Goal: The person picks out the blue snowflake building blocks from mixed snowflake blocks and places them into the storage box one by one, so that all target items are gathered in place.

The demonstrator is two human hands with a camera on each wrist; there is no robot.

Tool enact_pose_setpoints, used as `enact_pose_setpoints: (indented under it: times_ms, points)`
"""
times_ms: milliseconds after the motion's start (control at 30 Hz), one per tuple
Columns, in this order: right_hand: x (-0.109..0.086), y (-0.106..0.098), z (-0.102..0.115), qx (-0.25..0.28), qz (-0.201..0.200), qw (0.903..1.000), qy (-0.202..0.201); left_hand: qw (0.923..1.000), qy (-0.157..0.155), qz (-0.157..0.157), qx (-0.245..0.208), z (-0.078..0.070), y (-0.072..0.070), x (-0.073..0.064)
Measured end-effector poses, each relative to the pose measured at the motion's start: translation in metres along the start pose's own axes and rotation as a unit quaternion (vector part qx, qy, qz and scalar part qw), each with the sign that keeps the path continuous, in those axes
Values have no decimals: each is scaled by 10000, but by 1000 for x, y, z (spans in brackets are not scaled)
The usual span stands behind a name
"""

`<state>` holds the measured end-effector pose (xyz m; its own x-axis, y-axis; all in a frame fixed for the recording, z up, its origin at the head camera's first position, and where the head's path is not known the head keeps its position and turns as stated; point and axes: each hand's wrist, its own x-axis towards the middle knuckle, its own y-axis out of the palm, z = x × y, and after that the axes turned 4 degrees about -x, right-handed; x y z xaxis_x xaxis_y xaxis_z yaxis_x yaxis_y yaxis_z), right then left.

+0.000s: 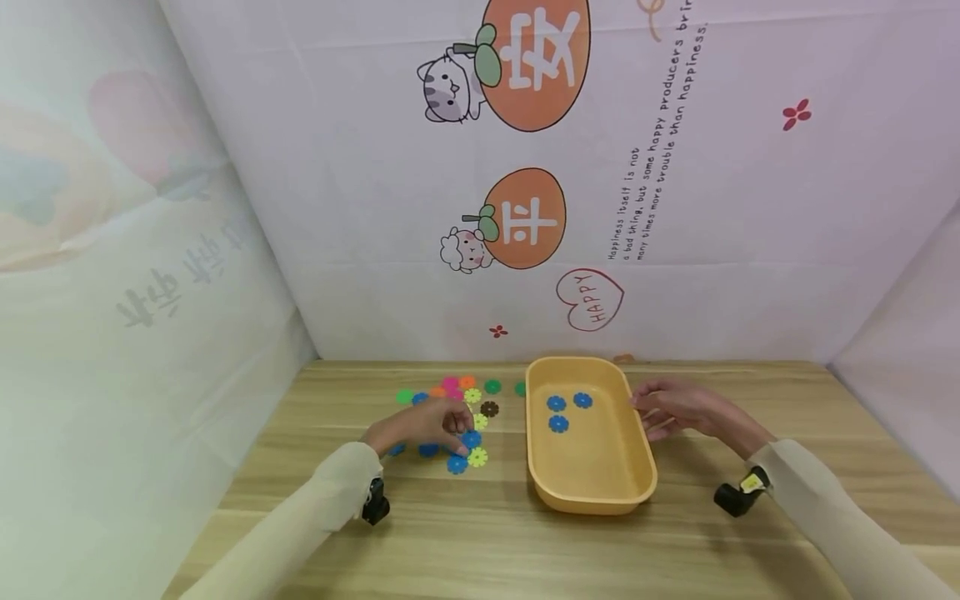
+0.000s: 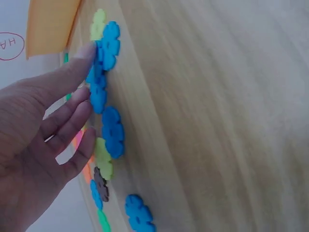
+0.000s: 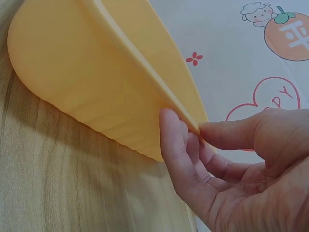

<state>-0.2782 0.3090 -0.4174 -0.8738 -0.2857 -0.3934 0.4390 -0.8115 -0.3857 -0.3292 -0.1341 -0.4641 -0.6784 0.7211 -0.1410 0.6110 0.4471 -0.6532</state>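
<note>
My left hand (image 1: 435,422) is over a loose cluster of flower-shaped plastic discs at the left of the table. Its thumb and finger pinch a blue flower disc (image 1: 471,440) by the edge, close to the tabletop; the index finger is mostly hidden in the left wrist view. A yellow-green disc (image 1: 477,457) and another blue disc (image 1: 457,464) lie beside the thumb. My right hand (image 3: 236,169) grips the rim of a yellow plastic basin (image 3: 96,72), thumb on top and fingers under the edge. Three blue discs (image 1: 558,424) lie inside the basin.
Pink discs (image 1: 451,383), orange discs (image 1: 467,382), green discs (image 1: 492,387) and a brown disc (image 1: 489,409) are spread behind the left hand on the wooden table (image 1: 450,542). A white printed cloth (image 1: 375,208) stands behind the table.
</note>
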Motion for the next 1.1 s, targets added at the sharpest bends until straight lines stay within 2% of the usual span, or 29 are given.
enact_pose_setpoints:
  times_ms: [333,833,1000,1100]
  points:
    - [-2,-2,2,3,20,10000,27,9989,237,6,403,2,4,1]
    - [-2,-6,3,-57,106,9999,-30,9962,133,-115,850,2,6,-1]
    - [-2,-5,0,-15,110,9999,2,9974,90,-227,683,1,5,-2]
    - [-1,-3,0,-23,140,9999,-12,9993,53,-301,195,1,5,-6]
